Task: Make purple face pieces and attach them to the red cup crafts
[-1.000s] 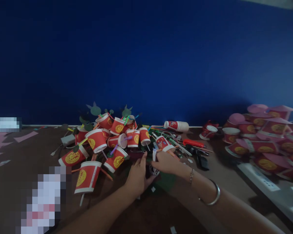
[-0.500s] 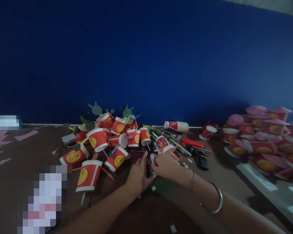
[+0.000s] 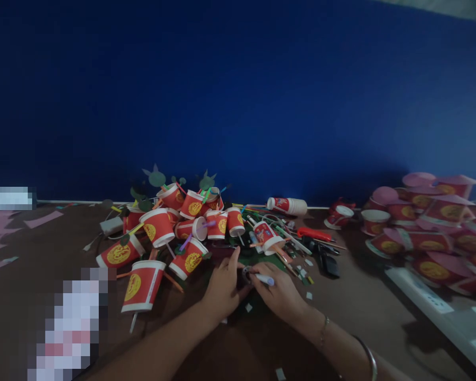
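My right hand [image 3: 283,296] is closed on a white marker with a purplish barrel end [image 3: 265,279], which slants down toward a small round ring [image 3: 246,273]. Opposite it, my left hand [image 3: 224,283] curves around the ring's left side, thumb along the lower edge and index finger stretched up, steadying it. Under the ring lies a dark green sheet [image 3: 257,260], partly hidden by both hands. Just beyond my right hand, a red paper cup with straws [image 3: 266,236] lies tilted.
Red paper cups with straws [image 3: 156,227] are heaped left of centre. A stack of cups [image 3: 287,206] lies by the wall. An orange-red cutter [image 3: 313,234], a black object [image 3: 328,264], pink-topped cups [image 3: 424,243] and a power strip [image 3: 420,288] are on the right. Paper scraps [image 3: 249,307] are scattered about.
My right hand has swung lower and to the right around the ring. The marker, upright before, now leans to the right. My left hand stays nearly in place.
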Demonstrator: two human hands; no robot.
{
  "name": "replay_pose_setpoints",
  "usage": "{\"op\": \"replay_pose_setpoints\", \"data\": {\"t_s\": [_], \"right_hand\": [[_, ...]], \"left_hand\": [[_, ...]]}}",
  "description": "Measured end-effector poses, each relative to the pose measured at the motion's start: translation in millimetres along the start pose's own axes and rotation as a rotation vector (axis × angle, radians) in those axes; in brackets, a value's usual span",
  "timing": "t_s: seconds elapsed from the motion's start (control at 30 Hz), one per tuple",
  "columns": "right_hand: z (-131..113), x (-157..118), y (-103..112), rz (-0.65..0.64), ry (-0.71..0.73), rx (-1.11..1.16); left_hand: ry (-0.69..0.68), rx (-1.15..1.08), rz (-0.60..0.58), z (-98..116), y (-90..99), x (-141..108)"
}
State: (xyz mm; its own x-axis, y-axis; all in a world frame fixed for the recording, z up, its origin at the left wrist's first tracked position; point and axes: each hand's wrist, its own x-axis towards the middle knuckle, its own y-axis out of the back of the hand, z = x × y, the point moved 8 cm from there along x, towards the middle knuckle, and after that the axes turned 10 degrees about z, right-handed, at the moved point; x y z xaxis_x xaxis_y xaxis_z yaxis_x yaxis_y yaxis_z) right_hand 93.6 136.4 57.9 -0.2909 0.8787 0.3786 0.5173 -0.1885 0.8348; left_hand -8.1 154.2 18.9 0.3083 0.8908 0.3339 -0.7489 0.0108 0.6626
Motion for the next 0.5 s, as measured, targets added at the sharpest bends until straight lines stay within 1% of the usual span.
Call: {"op": "replay_pose_setpoints", "data": {"t_s": [0.1,0.17,0.33,0.5], "right_hand": [[4.2,-1.5,1.2,0.051,-0.021,0.092],[6.8,-0.7,0.2,0.057,-0.041,0.130],[12.0,3.1,-6.0,0.023,-0.092,0.213],[19.8,5.8,-11.4,-0.023,-0.215,0.332]], "left_hand": [[0.026,0.014,-0.009,-0.6,-0.5,-0.3],[0.030,0.012,-0.015,0.2,-0.9,-0.1],[0.034,0.009,-0.013,0.6,-0.7,1.1],[0.074,0.041,-0.018,-2.9,-1.4,0.3]]}}
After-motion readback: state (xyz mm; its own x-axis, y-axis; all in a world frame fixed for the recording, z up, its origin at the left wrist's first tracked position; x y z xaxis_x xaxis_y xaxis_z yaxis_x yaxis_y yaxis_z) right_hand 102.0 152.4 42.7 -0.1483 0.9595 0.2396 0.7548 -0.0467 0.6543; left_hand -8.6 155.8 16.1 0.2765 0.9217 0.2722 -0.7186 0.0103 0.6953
